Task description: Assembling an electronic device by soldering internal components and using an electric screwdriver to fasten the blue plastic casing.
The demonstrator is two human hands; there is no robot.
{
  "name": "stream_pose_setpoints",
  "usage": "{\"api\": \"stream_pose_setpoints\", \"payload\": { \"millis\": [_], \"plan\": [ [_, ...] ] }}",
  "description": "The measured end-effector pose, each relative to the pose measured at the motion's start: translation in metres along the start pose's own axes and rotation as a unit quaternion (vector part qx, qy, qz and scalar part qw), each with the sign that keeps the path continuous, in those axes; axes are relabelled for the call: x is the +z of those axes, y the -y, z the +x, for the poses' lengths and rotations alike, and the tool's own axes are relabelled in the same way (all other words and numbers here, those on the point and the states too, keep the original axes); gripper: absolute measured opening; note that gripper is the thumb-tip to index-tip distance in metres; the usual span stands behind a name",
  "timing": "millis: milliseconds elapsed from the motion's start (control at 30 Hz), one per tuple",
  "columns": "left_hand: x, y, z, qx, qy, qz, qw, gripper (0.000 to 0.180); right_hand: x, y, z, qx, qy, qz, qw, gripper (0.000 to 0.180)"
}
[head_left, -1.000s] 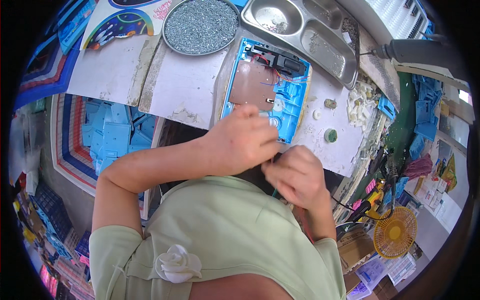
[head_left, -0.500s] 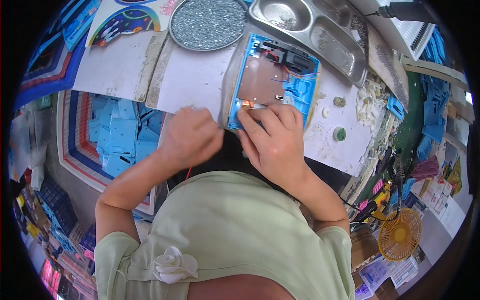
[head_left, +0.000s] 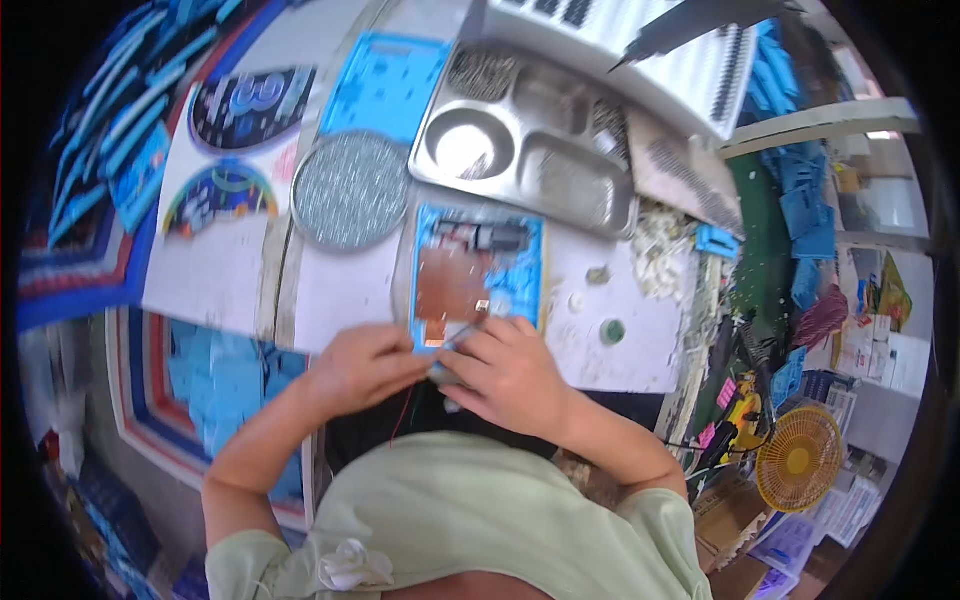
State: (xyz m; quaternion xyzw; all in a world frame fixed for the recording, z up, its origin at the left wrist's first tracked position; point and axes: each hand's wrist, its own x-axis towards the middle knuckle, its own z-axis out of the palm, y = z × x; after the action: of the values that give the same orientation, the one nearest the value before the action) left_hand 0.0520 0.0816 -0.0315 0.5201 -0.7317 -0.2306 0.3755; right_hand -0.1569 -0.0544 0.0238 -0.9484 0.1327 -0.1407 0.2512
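Note:
A shallow blue plastic housing [head_left: 536,268] lies open side up on the work surface. Inside it are a brown board [head_left: 450,285] and a black part [head_left: 490,236] along its far end. My left hand [head_left: 365,368] is closed in a pinch at the near left corner of the housing. From beneath its fingers hangs a thin red wire [head_left: 403,415], apparently held there. At the housing's near edge, my right hand [head_left: 508,375] has its fingers closed; what they hold is blurred and hidden. The fingertips of both hands almost meet.
Beyond the housing stand a round tray of small metal pieces [head_left: 350,190] and a steel compartment tray [head_left: 520,185]. A dark pointed tool [head_left: 690,30] hangs overhead. White scraps [head_left: 660,250] and a green round piece [head_left: 612,332] lie rightward. A bin of blue panels [head_left: 215,385] stands left.
My view has shifted, so the worktop sits lower in the picture. My left hand has come over to my right hand at the near edge. My right fingers have drawn back from inside the housing.

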Motion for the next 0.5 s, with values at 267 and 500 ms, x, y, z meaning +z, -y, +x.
{"api": "stream_pose_setpoints", "payload": {
  "millis": [267,500],
  "plan": [
    [-0.006,-0.001,0.002,-0.022,0.012,-0.018,1.000,0.025,-0.190,-0.229,0.082,0.164,-0.371,-0.090,0.910,0.020],
    [-0.008,-0.008,0.006,-0.052,0.021,-0.027,0.998,0.024,-0.251,-0.345,0.235,-0.033,-0.388,-0.375,0.841,0.022]
  ]
}}
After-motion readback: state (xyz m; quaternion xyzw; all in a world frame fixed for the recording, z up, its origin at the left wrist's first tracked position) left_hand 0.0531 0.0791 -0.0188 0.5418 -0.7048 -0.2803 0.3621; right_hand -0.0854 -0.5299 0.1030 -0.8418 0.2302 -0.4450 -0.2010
